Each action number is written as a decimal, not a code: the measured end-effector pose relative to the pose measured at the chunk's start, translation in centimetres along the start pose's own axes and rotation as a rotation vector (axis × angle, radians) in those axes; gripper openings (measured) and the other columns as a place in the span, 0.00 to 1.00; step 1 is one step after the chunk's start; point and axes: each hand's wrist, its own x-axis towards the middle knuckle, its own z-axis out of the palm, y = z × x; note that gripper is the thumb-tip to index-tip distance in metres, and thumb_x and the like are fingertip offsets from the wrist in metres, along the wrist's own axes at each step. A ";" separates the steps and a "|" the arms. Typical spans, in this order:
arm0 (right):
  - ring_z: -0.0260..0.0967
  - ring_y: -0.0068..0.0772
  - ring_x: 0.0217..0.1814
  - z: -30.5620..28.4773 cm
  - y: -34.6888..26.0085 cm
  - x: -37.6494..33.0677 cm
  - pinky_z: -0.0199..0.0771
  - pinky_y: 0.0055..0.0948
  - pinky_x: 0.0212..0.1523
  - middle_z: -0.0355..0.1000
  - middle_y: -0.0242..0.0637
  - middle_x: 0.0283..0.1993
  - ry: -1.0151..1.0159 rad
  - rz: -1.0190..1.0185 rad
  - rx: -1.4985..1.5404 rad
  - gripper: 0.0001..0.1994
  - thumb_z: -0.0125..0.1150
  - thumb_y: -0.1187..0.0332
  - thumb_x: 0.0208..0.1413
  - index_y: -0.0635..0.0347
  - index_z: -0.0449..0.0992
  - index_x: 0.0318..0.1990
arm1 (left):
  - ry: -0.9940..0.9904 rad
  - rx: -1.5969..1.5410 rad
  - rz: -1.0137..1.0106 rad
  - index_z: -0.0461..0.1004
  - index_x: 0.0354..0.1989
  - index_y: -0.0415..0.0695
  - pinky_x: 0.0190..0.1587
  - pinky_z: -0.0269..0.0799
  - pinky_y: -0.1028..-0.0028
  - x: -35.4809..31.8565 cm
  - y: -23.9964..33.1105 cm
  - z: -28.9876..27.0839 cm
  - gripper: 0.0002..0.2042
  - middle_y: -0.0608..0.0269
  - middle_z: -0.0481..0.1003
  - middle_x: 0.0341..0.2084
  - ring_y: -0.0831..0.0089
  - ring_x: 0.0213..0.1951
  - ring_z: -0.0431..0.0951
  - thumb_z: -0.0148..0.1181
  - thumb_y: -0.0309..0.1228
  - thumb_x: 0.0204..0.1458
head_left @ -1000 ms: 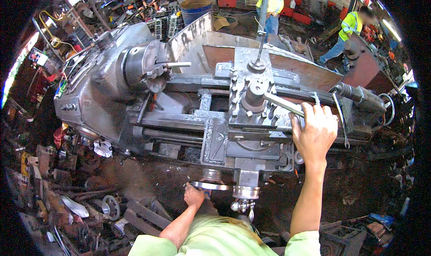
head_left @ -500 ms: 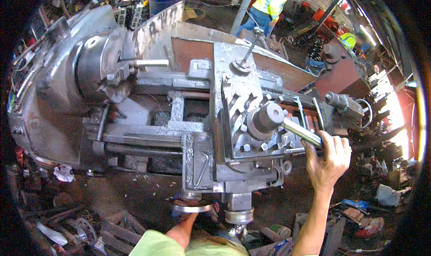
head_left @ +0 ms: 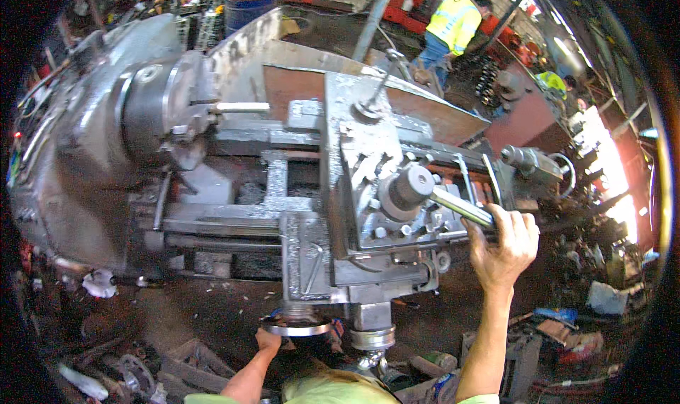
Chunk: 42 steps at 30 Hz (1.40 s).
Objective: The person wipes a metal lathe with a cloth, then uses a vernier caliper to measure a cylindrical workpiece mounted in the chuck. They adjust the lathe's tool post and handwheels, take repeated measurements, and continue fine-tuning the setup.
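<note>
Both hands grip: right hand (head_left: 504, 242) clenched on the stiff, likely heavy steel lever (head_left: 462, 206) at centre right; left hand (head_left: 268, 341) grasps the round handwheel (head_left: 296, 327) at the bottom.

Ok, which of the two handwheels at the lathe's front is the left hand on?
The left hand grips the wider, flat handwheel on the left. The smaller, rounder silver handwheel to its right is untouched, while the right hand holds the long lever.
</note>
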 end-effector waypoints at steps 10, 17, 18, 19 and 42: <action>0.66 0.38 0.31 0.1 0.3 -0.2 0.62 0.36 0.32 0.68 0.32 0.27 0.057 -0.002 0.029 0.18 0.74 0.54 0.37 0.52 0.78 0.34 | -0.940 -1.071 -0.280 0.74 0.34 0.46 0.17 0.57 0.75 -8.9 6.6 -3.8 0.05 0.76 0.61 0.14 0.79 0.14 0.60 0.61 0.33 0.55; 0.67 0.39 0.31 0.3 0.7 -0.2 0.65 0.36 0.33 0.71 0.32 0.28 0.029 -0.028 0.006 0.19 0.76 0.60 0.36 0.55 0.79 0.37 | 0.078 -0.627 0.069 0.74 0.44 0.39 0.27 0.73 0.64 1.4 -2.2 3.7 0.20 0.63 0.77 0.32 0.64 0.26 0.74 0.64 0.44 0.52; 0.67 0.39 0.31 0.4 0.7 -0.2 0.65 0.36 0.33 0.71 0.32 0.28 0.027 -0.031 0.009 0.19 0.76 0.60 0.37 0.55 0.79 0.37 | -0.031 -0.569 0.144 0.74 0.45 0.41 0.29 0.73 0.64 2.7 -0.9 7.6 0.21 0.62 0.76 0.34 0.65 0.30 0.75 0.63 0.46 0.53; 0.67 0.39 0.30 0.5 0.8 -0.3 0.64 0.36 0.33 0.71 0.32 0.28 0.031 -0.035 0.015 0.19 0.76 0.60 0.37 0.55 0.79 0.37 | -0.139 -0.507 0.219 0.73 0.47 0.43 0.30 0.73 0.65 2.7 0.4 10.6 0.23 0.61 0.75 0.37 0.65 0.34 0.75 0.61 0.49 0.53; 0.65 0.42 0.32 -0.1 -0.2 0.2 0.62 0.39 0.33 0.68 0.35 0.27 0.015 -0.005 0.024 0.20 0.75 0.56 0.38 0.57 0.78 0.36 | -1.178 -1.266 -0.171 0.71 0.32 0.47 0.18 0.57 0.73 -8.2 6.0 -4.1 0.09 0.71 0.62 0.13 0.78 0.14 0.59 0.60 0.38 0.57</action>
